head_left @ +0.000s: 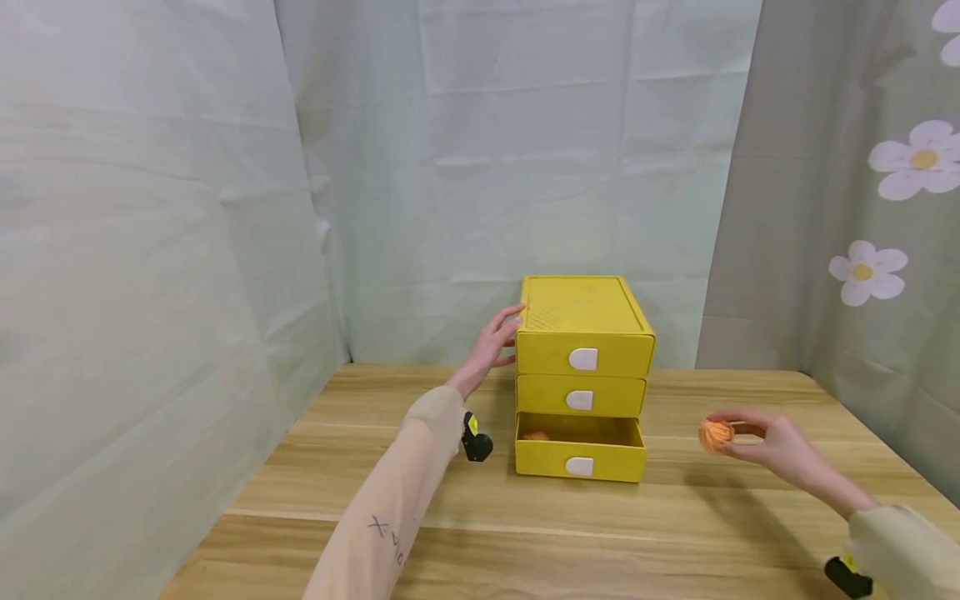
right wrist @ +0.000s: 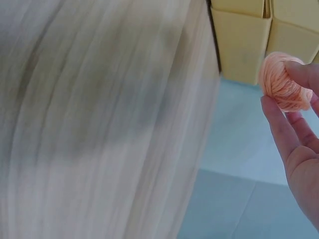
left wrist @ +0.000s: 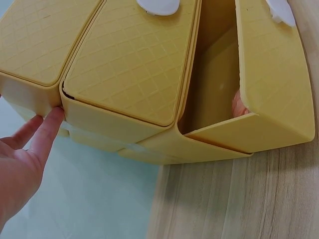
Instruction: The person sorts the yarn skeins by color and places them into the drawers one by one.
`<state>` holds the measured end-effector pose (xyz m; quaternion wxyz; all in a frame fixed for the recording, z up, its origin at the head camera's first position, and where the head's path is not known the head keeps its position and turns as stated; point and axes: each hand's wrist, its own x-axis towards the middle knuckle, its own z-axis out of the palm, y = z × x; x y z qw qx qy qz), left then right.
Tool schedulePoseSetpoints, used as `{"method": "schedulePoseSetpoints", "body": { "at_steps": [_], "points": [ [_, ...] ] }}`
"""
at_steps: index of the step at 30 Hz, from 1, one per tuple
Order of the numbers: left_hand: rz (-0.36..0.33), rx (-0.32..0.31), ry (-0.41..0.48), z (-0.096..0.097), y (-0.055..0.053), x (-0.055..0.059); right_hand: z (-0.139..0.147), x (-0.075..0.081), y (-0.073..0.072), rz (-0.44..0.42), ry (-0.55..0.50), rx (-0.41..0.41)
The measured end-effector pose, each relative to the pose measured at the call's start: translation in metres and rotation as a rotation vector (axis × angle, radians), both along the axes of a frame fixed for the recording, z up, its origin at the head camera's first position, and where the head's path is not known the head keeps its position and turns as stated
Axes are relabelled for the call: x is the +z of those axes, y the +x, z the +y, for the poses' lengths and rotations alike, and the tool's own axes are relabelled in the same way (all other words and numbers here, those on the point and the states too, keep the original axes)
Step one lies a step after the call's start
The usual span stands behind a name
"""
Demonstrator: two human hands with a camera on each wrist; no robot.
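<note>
A yellow cabinet point(head_left: 581, 304) of three stacked drawers stands on the table, each drawer with a white pull. Its bottom drawer point(head_left: 551, 458) is pulled out, and part of an orange ball point(head_left: 536, 436) shows inside at the left; the left wrist view shows a bit of this ball point(left wrist: 239, 105) too. My left hand point(head_left: 491, 346) rests against the cabinet's left side near the top, fingers touching it. To the right of the cabinet, above the table, my right hand point(head_left: 780, 450) pinches a small ball of orange yarn point(right wrist: 281, 82) between thumb and fingers.
The wooden table point(head_left: 420, 550) extends around the cabinet. Pale curtains point(head_left: 525, 167) hang behind and at the left, and a grey curtain with white flowers point(head_left: 866, 272) hangs at the right. A dark wrist camera point(head_left: 476, 442) sits at my left cuff.
</note>
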<state>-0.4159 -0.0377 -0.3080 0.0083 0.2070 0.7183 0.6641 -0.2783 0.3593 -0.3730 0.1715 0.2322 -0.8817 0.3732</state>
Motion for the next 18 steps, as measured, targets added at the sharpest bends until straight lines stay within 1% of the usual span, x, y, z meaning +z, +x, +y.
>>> {"method": "schedulePoseSetpoints", "body": {
  "at_steps": [7,12,18],
  "points": [
    [-0.004,-0.001,0.007,0.000,-0.001,-0.001,-0.018,0.010,-0.001,0.026,0.038,0.035],
    [-0.004,-0.002,0.006,0.001,-0.001,-0.001,-0.027,0.012,-0.002,0.030,0.028,0.063],
    [-0.005,0.002,0.006,0.000,-0.001,-0.001,-0.039,0.018,-0.004,0.063,0.039,0.074]
  ]
}}
